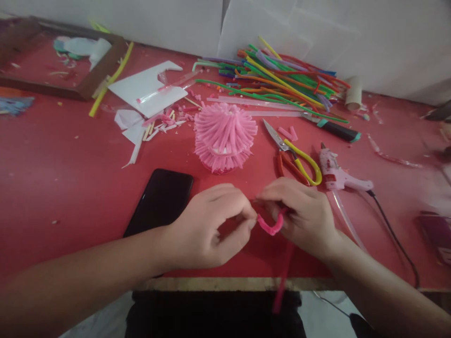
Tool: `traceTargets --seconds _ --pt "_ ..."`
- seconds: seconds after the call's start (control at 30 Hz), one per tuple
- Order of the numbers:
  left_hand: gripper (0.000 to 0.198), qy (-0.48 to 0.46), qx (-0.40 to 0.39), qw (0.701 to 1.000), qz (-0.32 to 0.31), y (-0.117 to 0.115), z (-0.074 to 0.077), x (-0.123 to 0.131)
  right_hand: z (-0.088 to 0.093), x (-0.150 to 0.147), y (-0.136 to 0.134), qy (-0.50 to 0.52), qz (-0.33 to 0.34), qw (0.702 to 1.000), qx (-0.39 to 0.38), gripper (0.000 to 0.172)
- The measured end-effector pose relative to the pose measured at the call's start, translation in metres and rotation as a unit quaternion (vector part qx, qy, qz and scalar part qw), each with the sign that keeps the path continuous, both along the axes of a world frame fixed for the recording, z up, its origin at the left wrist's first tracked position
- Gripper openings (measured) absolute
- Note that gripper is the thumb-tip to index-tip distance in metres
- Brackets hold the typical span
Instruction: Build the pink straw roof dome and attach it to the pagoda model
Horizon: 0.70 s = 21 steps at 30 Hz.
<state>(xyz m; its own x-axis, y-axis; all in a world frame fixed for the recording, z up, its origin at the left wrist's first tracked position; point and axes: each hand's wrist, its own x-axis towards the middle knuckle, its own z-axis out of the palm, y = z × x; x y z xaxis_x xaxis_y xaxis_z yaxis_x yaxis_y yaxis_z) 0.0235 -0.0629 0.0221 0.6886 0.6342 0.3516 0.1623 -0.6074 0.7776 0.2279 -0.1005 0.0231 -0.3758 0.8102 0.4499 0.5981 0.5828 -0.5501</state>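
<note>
A bright pink pipe cleaner [270,230] is bent into a small U between my two hands. My left hand [218,225] pinches one end of it between thumb and fingertips. Closed around the other part is my right hand [301,213], and a blurred pink length hangs below it past the table edge. Just beyond my hands stands a round pink craft piece [225,136], built from many short fuzzy pink strips in two tiers. Scissors [291,152] with yellow and orange handles lie to its right.
Beside my left forearm lies a black phone [160,197]. A glue gun [338,176] with a cord rests at right, near a utility knife [340,130]. Colourful pipe cleaners [285,77] are heaped at the back. White card [151,87], scraps and a wooden frame [84,89] occupy the left.
</note>
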Motion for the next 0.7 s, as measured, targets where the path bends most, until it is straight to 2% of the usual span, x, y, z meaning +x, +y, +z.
traceTargets --seconds 0.1,0.2,0.27,0.4,0.53,0.6,0.7 --pt "0.014 -0.024 -0.059 0.996 0.069 0.003 0.002 -0.001 -0.004 -0.002 -0.003 -0.069 0.049 0.996 0.03 0.026" --pt "0.015 -0.027 -0.1 0.991 0.082 0.005 0.002 0.0 -0.002 -0.001 -0.01 -0.061 -0.018 0.998 0.023 0.015" --pt "0.013 -0.019 -0.097 0.992 0.074 0.005 0.001 0.001 0.004 0.002 -0.014 -0.027 -0.048 0.998 0.03 0.018" --pt "0.01 0.006 -0.053 0.998 0.023 0.001 -0.002 0.003 0.013 0.004 -0.014 0.009 -0.012 0.997 0.075 0.02" --pt "0.011 -0.016 -0.008 0.999 -0.029 -0.002 0.0 0.0 0.011 -0.002 -0.009 0.007 -0.054 0.998 0.033 0.016" --pt "0.011 -0.027 -0.012 1.0 -0.003 -0.002 0.001 -0.001 0.008 -0.004 -0.009 -0.014 -0.039 0.999 0.024 0.015" --pt "0.013 -0.006 -0.014 0.996 0.084 0.0 0.002 -0.001 0.005 -0.003 -0.011 -0.039 0.025 0.998 0.049 0.013"
